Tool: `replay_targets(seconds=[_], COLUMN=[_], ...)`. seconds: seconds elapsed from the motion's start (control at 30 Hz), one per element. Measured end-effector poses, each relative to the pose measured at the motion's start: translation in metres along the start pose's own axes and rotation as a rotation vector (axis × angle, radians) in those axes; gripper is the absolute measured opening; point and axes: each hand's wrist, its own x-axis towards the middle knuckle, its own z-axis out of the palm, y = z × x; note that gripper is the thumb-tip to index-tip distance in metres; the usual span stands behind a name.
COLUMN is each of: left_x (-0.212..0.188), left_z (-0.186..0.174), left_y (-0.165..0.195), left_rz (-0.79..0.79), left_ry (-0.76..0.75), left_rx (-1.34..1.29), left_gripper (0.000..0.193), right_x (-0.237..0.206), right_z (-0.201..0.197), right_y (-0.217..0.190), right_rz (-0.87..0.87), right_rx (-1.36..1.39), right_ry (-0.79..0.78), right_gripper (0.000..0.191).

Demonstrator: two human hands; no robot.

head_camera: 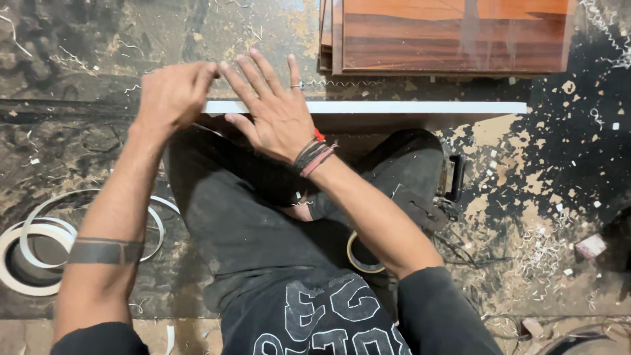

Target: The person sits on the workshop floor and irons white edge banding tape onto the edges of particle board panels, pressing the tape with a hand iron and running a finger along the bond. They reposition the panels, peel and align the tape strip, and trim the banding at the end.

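Observation:
A long board stands on edge in front of my knees, its white edge strip (394, 107) facing up. My left hand (172, 97) is at the board's left end, fingers pinched together on the end of the white strip. My right hand (273, 112) lies flat with fingers spread, pressing on the strip just right of the left hand. A ring sits on one finger and thread bands wrap the right wrist.
A stack of reddish-brown wood panels (453, 36) lies beyond the board. Coils of white edge banding (39, 253) lie on the floor at left. A tape roll (360, 258) sits by my leg. Shavings and chips litter the dark floor (559, 184).

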Motion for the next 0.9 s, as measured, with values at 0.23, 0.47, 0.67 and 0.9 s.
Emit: replay_targets(seconds=[0.23,0.47,0.67,0.9], left_x=[-0.003,-0.01,-0.01,-0.013], left_z=[-0.004,-0.005,-0.004,-0.002], left_y=[0.0,0.005,0.004,0.003], left_rz=[-0.089,-0.152,-0.132,-0.136], left_ry=[-0.079,-0.121,-0.129,-0.137], left_rx=[-0.015,-0.057,-0.122,-0.153], left_gripper=[0.05,0.051,0.05,0.049], right_x=[-0.09,-0.181,-0.188,-0.235], right_z=[-0.086,-0.13,-0.118,-0.126], right_y=[0.144,0.285,0.311,0.3], right_rz=[0.2,0.667,0.714,0.984], right_rx=[-0.153,0.084,1.056,1.209], right_ry=[0.121,0.096,0.281,0.332], right_gripper=[0.052,0.066,0.087,0.071])
